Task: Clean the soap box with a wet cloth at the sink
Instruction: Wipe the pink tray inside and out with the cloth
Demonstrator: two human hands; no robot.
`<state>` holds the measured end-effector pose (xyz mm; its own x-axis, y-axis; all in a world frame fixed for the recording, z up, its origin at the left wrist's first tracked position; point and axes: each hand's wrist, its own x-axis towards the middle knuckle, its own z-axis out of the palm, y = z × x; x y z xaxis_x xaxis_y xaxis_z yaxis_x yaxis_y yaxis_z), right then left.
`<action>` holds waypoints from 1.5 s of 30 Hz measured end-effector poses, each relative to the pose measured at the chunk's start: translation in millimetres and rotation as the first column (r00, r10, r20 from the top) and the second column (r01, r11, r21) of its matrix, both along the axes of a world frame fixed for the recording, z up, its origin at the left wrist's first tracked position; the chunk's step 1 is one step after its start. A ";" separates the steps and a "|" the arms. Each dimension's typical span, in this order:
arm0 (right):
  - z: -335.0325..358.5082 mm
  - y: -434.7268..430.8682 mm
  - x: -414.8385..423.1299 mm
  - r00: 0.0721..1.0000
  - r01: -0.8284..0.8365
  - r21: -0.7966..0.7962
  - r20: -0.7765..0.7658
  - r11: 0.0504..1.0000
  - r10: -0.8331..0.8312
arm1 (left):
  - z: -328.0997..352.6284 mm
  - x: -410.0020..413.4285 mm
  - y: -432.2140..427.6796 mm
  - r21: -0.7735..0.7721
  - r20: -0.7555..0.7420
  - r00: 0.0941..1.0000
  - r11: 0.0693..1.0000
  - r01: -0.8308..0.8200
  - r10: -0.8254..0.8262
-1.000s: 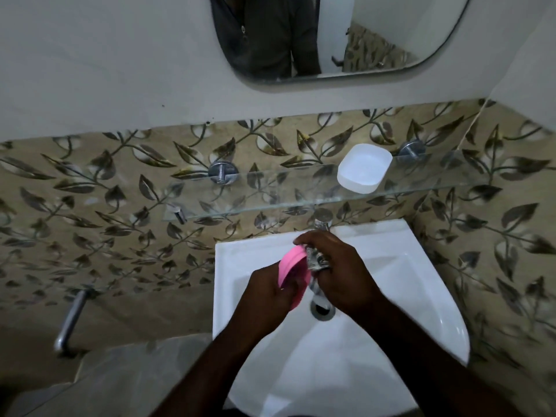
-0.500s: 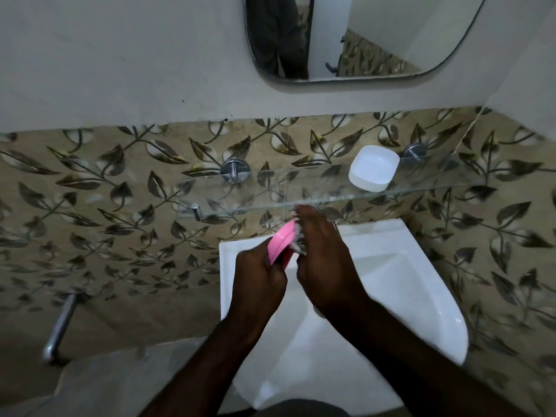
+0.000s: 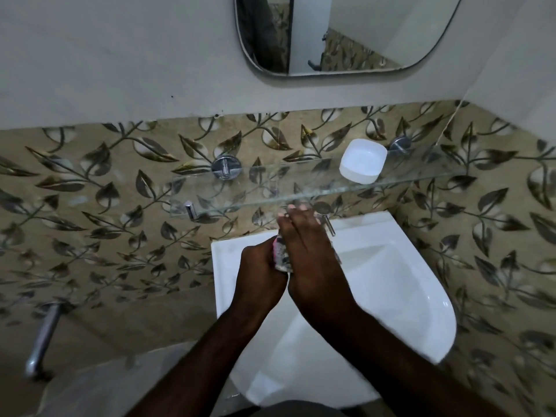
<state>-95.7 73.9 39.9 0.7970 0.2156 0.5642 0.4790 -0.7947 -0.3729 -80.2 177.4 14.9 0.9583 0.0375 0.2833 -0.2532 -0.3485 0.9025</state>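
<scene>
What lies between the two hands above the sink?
In the head view, a grey cloth and a pink edge of the soap box lie between the left hand and the right hand, above the white sink.

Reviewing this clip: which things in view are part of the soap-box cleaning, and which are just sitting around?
In use:
left hand, gripping the pink plastic soap box
right hand, pressing the grey speckled cloth against it
white ceramic sink below

Idle:
white plastic dish on the clear glass shelf
chrome tap
wall mirror
</scene>
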 end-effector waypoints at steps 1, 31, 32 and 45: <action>-0.4 -4.8 1.9 1.000 0.000 0.065 -0.031 0.998 0.002 | -1.1 -2.1 -1.2 -0.037 -0.019 1.000 0.999 0.008 -0.009; 2.2 -90.6 43.6 0.955 0.048 0.074 -0.296 0.996 -0.024 | 18.1 14.2 -34.0 -0.001 -0.210 0.976 0.999 0.051 -0.050; 2.3 -86.6 42.3 0.952 0.062 0.120 -0.304 0.991 -0.023 | 17.5 14.4 -35.7 0.000 -0.201 0.979 1.000 0.031 -0.031; -22.8 -57.6 35.4 0.982 0.127 0.264 -0.168 0.956 -0.083 | 6.7 8.4 -37.5 0.004 -0.009 1.000 1.000 -0.010 0.010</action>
<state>-60.4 16.3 17.1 0.8884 -0.0189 0.4587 0.3181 -0.6950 -0.6448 -71.8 139.9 21.6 0.9605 0.0461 0.2745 -0.2411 -0.3550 0.9032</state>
